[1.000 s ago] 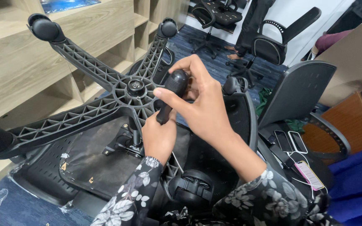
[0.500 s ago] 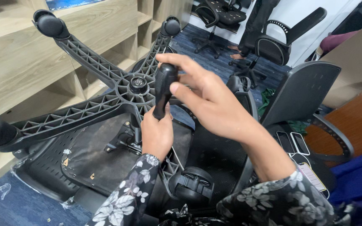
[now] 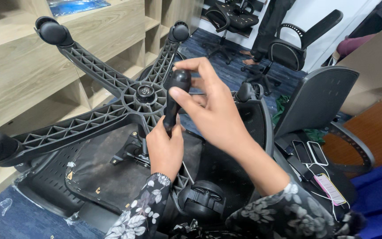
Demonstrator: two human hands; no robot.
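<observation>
An upturned black office chair lies before me, its star-shaped base pointing up with black castors at the arm ends. My right hand grips the rounded top of a black tool handle with fingers and thumb. Below it, my left hand wraps the lower end of the same tool, close to the base's hub. The tool's tip is hidden behind my left hand. Both arms wear floral sleeves.
Wooden shelving stands at the left. A detached grey chair back leans at the right, with phones and a pink tag on a seat beside it. Other office chairs and a person's legs are at the back.
My right hand has shifted its hold on the handle's top, turning around it, and the handle has tilted slightly. My left hand stays low on the tool.
</observation>
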